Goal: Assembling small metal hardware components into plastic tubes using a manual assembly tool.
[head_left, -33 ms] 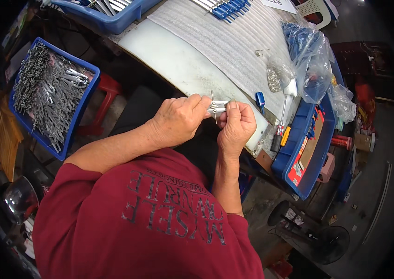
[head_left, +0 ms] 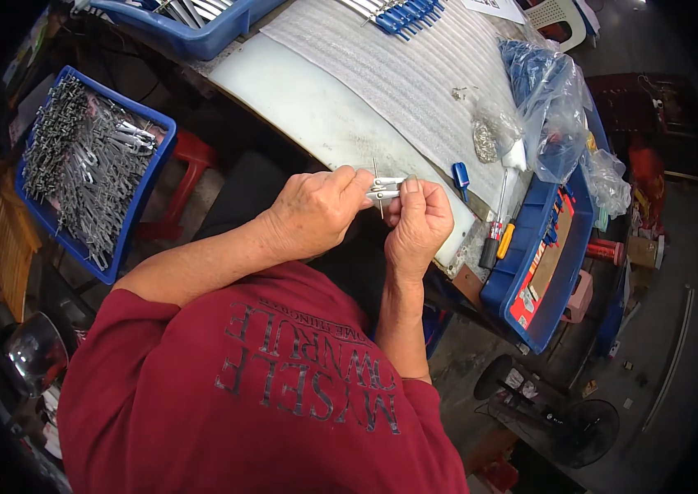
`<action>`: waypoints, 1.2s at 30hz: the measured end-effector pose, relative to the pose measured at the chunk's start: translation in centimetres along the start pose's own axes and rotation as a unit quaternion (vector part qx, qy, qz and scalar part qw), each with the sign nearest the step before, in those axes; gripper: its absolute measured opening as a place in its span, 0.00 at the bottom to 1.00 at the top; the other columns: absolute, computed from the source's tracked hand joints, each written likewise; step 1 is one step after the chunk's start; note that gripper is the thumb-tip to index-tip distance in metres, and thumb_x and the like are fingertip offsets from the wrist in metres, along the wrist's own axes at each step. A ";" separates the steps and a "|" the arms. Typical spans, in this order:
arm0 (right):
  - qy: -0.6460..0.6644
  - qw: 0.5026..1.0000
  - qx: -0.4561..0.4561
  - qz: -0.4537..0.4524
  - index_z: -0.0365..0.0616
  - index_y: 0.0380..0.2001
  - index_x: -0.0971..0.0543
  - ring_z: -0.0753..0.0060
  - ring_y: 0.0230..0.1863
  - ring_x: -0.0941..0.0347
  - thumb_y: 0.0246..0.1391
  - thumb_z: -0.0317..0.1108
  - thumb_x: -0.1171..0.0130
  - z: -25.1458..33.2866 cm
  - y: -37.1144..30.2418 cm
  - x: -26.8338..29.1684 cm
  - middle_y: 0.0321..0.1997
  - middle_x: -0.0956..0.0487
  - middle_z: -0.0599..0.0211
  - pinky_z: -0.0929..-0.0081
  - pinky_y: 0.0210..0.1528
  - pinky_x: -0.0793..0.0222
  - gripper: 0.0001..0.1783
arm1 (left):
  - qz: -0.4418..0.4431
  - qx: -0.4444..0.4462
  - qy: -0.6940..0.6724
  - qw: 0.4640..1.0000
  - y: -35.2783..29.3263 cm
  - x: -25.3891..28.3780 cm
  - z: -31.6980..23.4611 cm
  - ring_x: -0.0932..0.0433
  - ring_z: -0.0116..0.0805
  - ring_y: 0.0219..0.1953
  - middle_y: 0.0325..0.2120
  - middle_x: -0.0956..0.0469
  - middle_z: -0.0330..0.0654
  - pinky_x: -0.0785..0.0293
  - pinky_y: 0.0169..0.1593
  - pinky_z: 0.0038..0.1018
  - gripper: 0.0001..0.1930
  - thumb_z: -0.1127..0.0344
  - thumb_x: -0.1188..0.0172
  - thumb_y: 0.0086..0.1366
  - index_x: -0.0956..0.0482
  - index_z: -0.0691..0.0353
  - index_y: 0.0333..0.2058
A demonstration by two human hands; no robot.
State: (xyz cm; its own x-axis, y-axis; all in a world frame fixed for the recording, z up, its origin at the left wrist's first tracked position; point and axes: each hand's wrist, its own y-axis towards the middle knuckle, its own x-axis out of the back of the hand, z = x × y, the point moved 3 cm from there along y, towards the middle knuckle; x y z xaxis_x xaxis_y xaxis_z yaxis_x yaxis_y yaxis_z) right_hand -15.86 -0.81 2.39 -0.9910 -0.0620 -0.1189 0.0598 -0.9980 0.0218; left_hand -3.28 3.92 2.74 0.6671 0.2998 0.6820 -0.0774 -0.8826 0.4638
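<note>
Over the near edge of the table, both of my hands hold one small silvery metal part (head_left: 388, 189). It has two flat arms side by side, with a thin rod (head_left: 376, 169) passing crosswise through it. My left hand (head_left: 320, 206) is closed on the part's left end, and its fingers hide that end. Thumb and fingers of my right hand (head_left: 420, 216) pinch the right end. Just beyond my right hand, a blue-handled piece (head_left: 461, 174) lies on the table, apart from it.
A blue bin (head_left: 169, 177) full of metal parts stands at left by a red stool (head_left: 177, 188). On the table (head_left: 283, 90) are foam sheeting (head_left: 398, 99), blue-handled pieces (head_left: 406, 16) and screws in a bag (head_left: 485, 140). Screwdrivers (head_left: 493, 243) lie beside a blue tray (head_left: 493, 296) at right.
</note>
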 end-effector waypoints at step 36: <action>0.067 0.995 0.024 0.069 0.37 0.31 0.31 0.86 0.20 0.39 0.51 0.28 0.48 -1.1 -2.4 -0.4 0.24 0.28 0.70 0.89 0.22 0.43 0.06 | -0.060 -0.075 0.022 0.995 0.5 1.3 -1.1 0.32 0.37 0.15 0.15 0.37 0.42 0.35 0.18 0.27 0.11 0.71 0.45 0.50 0.31 0.69 0.32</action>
State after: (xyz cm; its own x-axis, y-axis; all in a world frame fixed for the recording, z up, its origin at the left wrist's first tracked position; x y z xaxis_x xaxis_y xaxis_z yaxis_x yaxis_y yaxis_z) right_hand -15.49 1.64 1.27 -0.9486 -0.2025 -0.2432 0.1849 -0.9783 0.0936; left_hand -3.22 4.28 4.48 0.6448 0.4184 0.6396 -0.1115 -0.7764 0.6203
